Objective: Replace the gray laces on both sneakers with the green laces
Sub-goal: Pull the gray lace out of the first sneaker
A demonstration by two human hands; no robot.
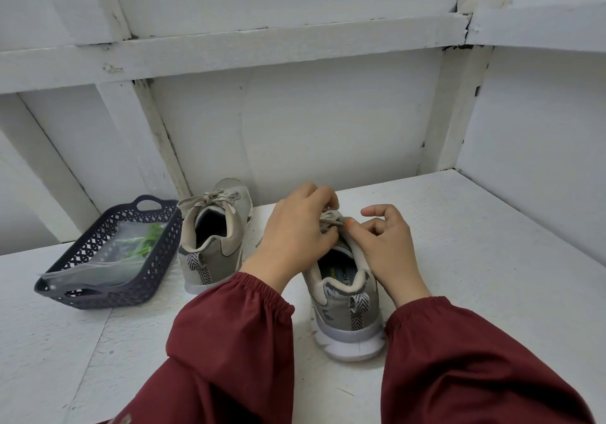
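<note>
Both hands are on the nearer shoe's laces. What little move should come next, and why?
Probably tug the knot loose: the left hand and right hand both pinch the gray fabric lace atop the nearer gray mesh sneaker, which is still laced. The green laces lie bagged in the dark plastic basket.

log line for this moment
left hand + right hand: pinch gray lace on near sneaker | far sneaker: tied | green laces: bagged, in basket

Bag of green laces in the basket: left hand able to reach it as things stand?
Probably yes. The basket is open on top with the bag lying exposed. The left hand would first have to let go of the gray lace, then pass over or round the second sneaker standing between.
</note>
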